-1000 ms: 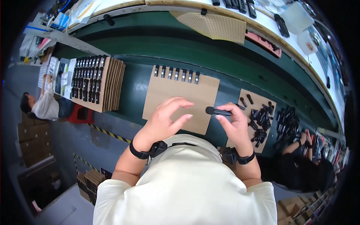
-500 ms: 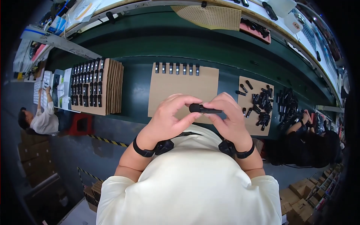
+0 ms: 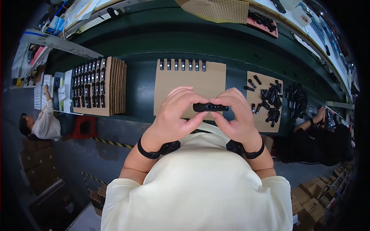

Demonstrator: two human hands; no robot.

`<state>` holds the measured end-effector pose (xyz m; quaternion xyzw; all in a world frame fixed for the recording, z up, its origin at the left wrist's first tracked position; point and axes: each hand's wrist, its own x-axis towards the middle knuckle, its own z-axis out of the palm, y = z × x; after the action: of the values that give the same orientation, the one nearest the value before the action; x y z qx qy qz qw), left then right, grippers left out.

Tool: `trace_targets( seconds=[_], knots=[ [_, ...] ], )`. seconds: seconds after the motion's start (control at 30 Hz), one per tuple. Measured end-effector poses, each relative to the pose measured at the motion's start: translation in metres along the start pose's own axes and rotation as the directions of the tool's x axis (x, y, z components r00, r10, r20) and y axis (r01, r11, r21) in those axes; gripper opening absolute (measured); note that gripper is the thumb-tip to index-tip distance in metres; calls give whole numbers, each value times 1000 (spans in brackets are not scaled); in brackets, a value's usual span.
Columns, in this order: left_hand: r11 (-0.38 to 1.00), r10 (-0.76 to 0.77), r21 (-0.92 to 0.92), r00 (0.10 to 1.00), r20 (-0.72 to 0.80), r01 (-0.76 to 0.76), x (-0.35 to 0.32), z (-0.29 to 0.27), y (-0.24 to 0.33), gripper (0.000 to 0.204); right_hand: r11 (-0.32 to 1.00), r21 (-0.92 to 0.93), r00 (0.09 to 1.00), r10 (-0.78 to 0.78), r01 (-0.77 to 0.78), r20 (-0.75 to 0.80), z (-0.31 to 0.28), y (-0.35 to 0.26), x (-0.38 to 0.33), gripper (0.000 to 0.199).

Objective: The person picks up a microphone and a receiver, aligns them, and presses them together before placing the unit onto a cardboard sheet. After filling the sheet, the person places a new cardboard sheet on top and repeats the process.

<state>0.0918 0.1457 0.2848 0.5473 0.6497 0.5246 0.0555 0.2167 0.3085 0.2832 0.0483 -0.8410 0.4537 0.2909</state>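
Observation:
Between my two hands is a small black microphone [image 3: 210, 107], held level, with a rounded dark head at its left end and small marks along its side. The thumb and fingers of my left hand [image 3: 174, 114] pinch the head end. My right hand [image 3: 238, 115] grips the other end between thumb and forefinger. Beneath them lies a brown cardboard sheet [image 3: 189, 82] on the green bench. Along its far edge stands a row of several similar black microphones [image 3: 183, 64], each with a pale spot.
At left, more microphones [image 3: 88, 90] sit in rows on stacked cardboard [image 3: 117, 86]. At right, loose ones [image 3: 271, 96] lie scattered on another sheet, beside a dark heap [image 3: 296, 102]. One person [image 3: 42, 125] sits far left, another [image 3: 320, 142] works at right. A shelf [image 3: 146, 4] overhangs the back.
The microphone has been turned about its length, so its marked side now shows. Both hands stay pinched on it at nearly the same place. The view has shifted slightly.

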Motion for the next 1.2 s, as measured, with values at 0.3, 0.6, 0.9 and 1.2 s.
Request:
trace_targets(
  seconds=[0.3, 0.6, 0.9, 1.2],
  knots=[
    [1000, 12, 9, 1000, -14, -11, 0, 1, 2, 30, 999, -27, 1000, -23, 23, -7, 0, -1, 2, 34],
    [1000, -25, -12, 1000, 12, 26, 0, 2, -2, 27, 993, 118, 1000, 19, -20, 10, -2, 4, -2, 34],
    [997, -32, -72, 999, 7, 33, 2, 18, -1, 30, 983, 181, 999, 5, -13, 46, -4, -1, 3, 27],
    [997, -17, -79, 998, 58, 21, -1, 22, -5, 31, 995, 33, 996, -91, 91, -2, 0, -4, 7, 32]
  ],
)
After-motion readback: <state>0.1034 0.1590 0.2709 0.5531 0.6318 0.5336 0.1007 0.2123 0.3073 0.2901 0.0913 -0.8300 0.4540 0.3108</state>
